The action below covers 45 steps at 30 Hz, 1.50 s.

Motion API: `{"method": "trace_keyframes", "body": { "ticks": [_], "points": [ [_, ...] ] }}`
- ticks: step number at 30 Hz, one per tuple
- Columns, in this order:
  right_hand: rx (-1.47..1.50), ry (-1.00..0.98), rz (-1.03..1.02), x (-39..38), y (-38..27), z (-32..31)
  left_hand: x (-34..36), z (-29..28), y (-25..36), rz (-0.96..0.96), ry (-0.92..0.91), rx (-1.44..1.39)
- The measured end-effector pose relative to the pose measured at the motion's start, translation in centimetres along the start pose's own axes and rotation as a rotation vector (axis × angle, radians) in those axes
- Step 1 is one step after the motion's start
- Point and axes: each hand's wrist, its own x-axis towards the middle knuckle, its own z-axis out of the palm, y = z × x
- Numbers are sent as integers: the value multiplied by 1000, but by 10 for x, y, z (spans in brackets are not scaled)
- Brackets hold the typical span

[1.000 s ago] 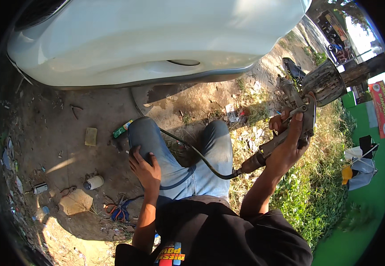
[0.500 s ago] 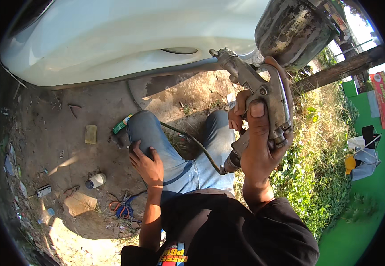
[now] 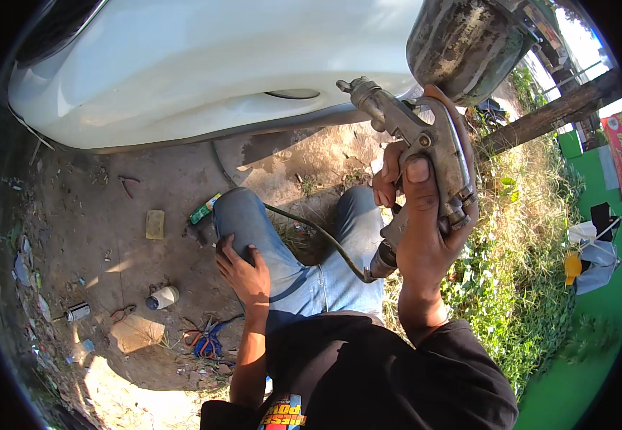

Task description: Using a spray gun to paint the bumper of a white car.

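Note:
My right hand (image 3: 425, 236) is wrapped round the handle of a metal spray gun (image 3: 436, 147), raised at the right with its nozzle pointing left. A large, paint-stained cup (image 3: 465, 54) sits at the top of the gun. From the base of the handle a dark green hose (image 3: 318, 233) runs left, over my lap and toward the ground beneath the car. My left hand (image 3: 246, 276) rests on my left thigh, fingers apart, holding nothing. Beyond the gun's nozzle stretches the white body panel (image 3: 218, 72) of a car, with a small dark oval opening low in it.
On the dirt at the left lie a yellow block (image 3: 155, 224), a green box (image 3: 205, 208), pliers (image 3: 129, 186), a pale bottle (image 3: 162, 297), a can (image 3: 77, 312) and orange-handled tools (image 3: 207, 340). A wooden beam (image 3: 554, 111), weeds and a green wall (image 3: 540, 394) stand right.
The view has shifted slightly, so the car and ground things sit a little further right and lower. Both hands keep nearly the same pose, the right still gripping the spray gun.

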Motion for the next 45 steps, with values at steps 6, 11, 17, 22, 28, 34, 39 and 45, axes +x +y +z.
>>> {"method": "trace_keyframes", "body": {
  "ticks": [6,11,17,22,28,34,39,45],
  "points": [
    [-12,187,-65,7,-1,-15,-1,4,-4,-18,-28,22],
    [-56,342,-57,15,-1,-39,-2,6,-7,-14,-31,34],
    [-91,507,-83,20,4,-68,0,5,-10,15,-28,17],
    [-71,417,-6,2,8,-55,4,6,-3,1,-39,20],
    [-96,37,6,-19,18,-40,4,14,-9,31,2,26],
    [-138,-136,3,-32,28,-48,2,18,-16,-26,1,29],
    [77,93,79,-24,24,-71,2,20,-16,-26,-11,58],
    [107,236,63,-12,39,-94,-4,19,-10,57,-21,27]
  ]
}}
